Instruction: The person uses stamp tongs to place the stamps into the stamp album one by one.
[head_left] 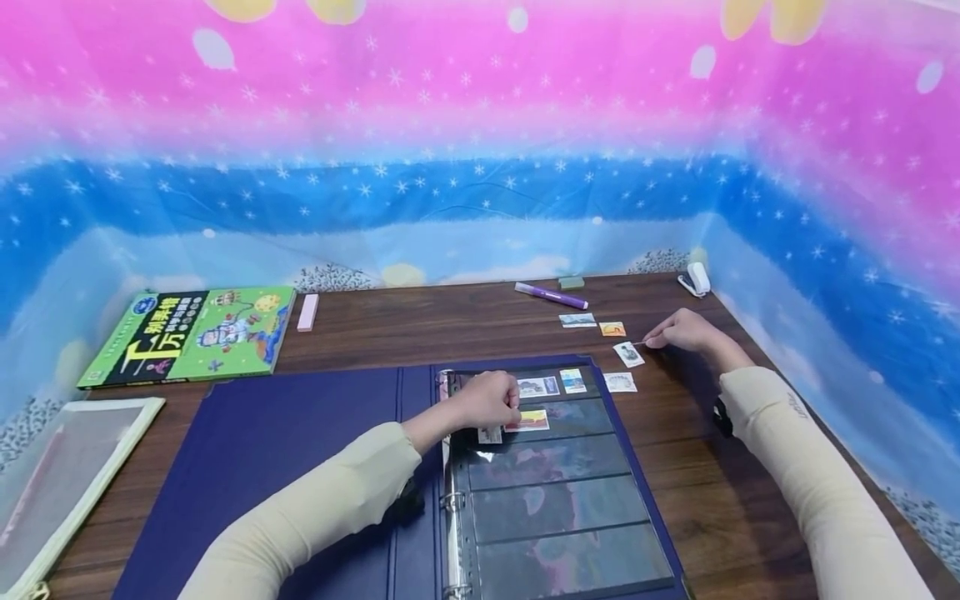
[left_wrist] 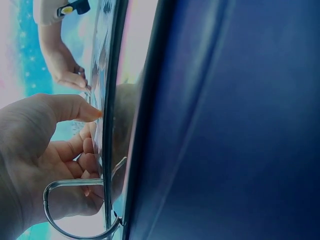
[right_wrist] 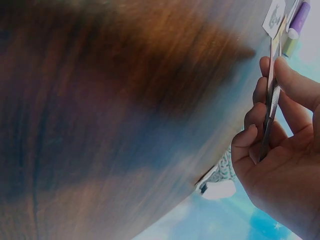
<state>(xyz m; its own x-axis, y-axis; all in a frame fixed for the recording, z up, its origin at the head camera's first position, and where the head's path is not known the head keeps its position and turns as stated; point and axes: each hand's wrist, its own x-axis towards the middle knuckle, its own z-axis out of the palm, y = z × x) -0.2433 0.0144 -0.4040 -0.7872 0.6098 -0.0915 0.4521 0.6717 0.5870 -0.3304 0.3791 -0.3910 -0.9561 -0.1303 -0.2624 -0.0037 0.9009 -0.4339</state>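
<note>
My right hand (head_left: 686, 331) holds metal tweezers (right_wrist: 273, 97) between thumb and fingers. Their tips meet the edge of a white stamp with a dark picture (head_left: 628, 355), right of the album. My left hand (head_left: 487, 400) rests at the upper part of the black stock page (head_left: 558, 500), fingers loosely bent and thumb tip against the page in the left wrist view. Just under it are a red and yellow stamp (head_left: 531, 420) and a small grey stamp (head_left: 490, 436), partly covered by the hand. Two more stamps, one a wide pale stamp (head_left: 537, 387) and one a blue-white stamp (head_left: 573, 381), sit in the top row.
The open blue ring album (head_left: 300, 467) spans the table's middle, its metal rings (head_left: 453, 501) along the spine. Loose stamps, including an orange stamp (head_left: 612, 329), lie beyond its right edge. Behind are a purple marker (head_left: 551, 295) and a white stapler (head_left: 697, 279); a green book (head_left: 187, 335) lies left.
</note>
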